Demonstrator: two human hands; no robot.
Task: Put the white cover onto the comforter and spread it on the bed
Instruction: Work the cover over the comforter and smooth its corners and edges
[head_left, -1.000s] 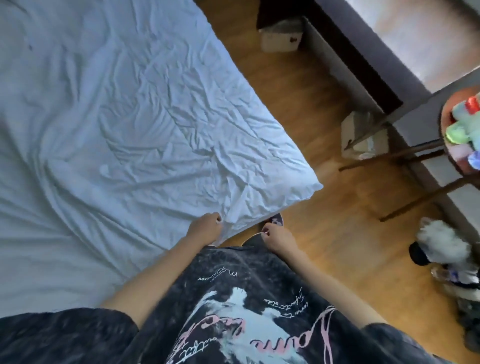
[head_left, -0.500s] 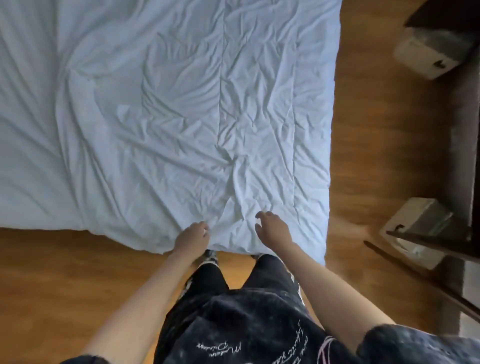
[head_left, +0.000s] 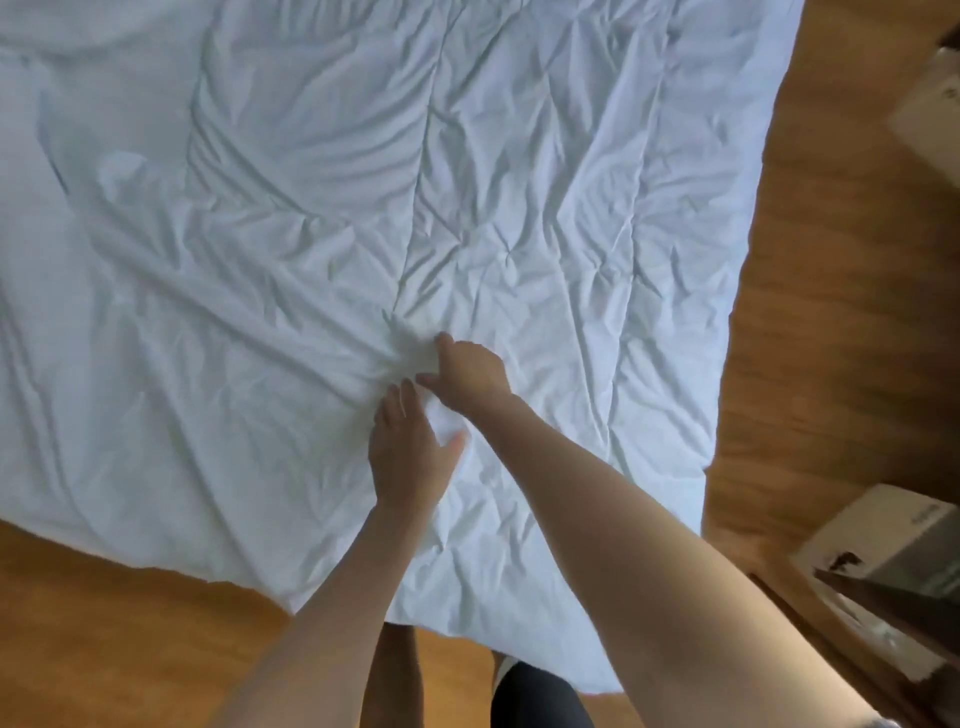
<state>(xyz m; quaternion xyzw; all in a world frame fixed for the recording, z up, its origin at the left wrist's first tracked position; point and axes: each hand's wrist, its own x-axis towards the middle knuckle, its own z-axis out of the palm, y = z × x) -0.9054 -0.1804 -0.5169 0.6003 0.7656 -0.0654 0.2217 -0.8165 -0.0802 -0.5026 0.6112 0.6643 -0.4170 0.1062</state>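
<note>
White, creased cotton-like comforter cover (head_left: 322, 249) lies spread over the bed, its near edge hanging toward the brown wooden floor (head_left: 104, 634) at 7 o'clock. The left hand (head_left: 410, 457) presses flat, fingers spread. At its 1 o'clock, the right hand (head_left: 470, 376) seemingly pinches a fold, fingers curled.

- Wooden floor (head_left: 831, 322) lies to the right of the hands and below them.
- A pale box (head_left: 883, 540) sits on the floor, far right of the hands.
- Another box (head_left: 935, 114), blurred, lies at the upper right edge.
</note>
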